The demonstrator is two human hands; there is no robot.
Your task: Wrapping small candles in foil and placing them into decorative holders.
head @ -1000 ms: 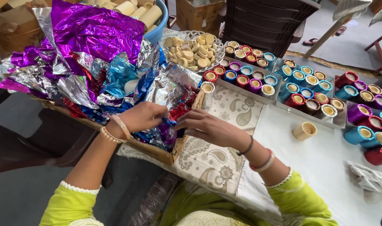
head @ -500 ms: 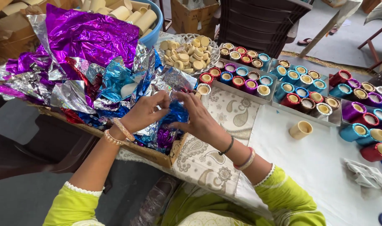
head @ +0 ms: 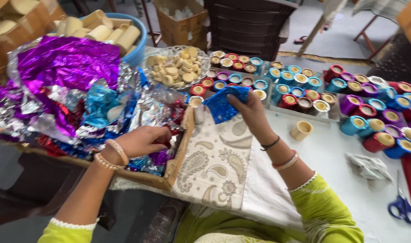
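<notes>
My right hand [head: 249, 112] holds up a piece of blue glitter foil [head: 225, 102] above the patterned cloth [head: 214, 166], close to the rows of foil-wrapped cups [head: 286, 85]. My left hand [head: 140, 140] rests in the shallow cardboard tray [head: 178, 157], fingers curled on the purple and blue foil scraps [head: 147, 158]. A heap of shiny purple, silver, blue and red foil sheets [head: 66, 90] fills the tray to the left. One bare cardboard cup [head: 301, 130] stands alone on the white table right of my right wrist.
A clear dish of small round discs [head: 174, 69] sits behind the tray. A blue tub of cardboard tubes [head: 111, 31] stands at the back left. Blue scissors [head: 402, 208] and a crumpled grey rag [head: 370, 165] lie at the right. Cardboard boxes and a dark crate stand behind.
My right hand has lifted out of the foil tray with a blue foil piece and moved right and up toward the cups. My left hand has stayed in the tray.
</notes>
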